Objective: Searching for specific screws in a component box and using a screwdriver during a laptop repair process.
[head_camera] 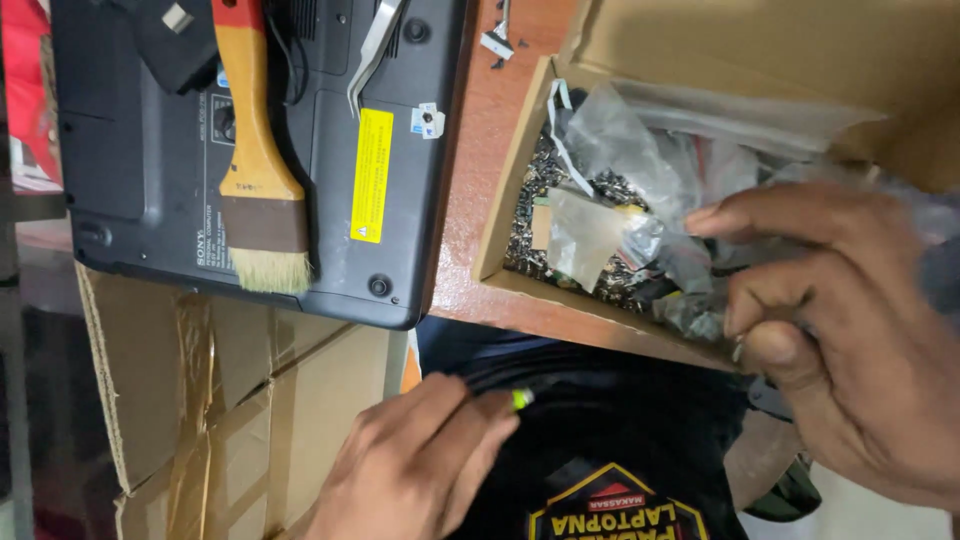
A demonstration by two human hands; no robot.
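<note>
Cardboard box [505, 190] of screws: right hand [830, 320] pinches small clear bags [640, 190] inside it; lift gently; left hand [420, 460], below it, grips a green-tipped tool [520, 399].

My right hand [840, 330] reaches into an open cardboard box [500, 215] on the wooden table, fingertips pinched on something small at its near edge. The box holds crumpled clear plastic bags [620, 150] lying on a bed of small dark screws [545, 175]. My left hand [420, 465], low against my black shirt, grips a thin tool with a green tip [521, 399].
</note>
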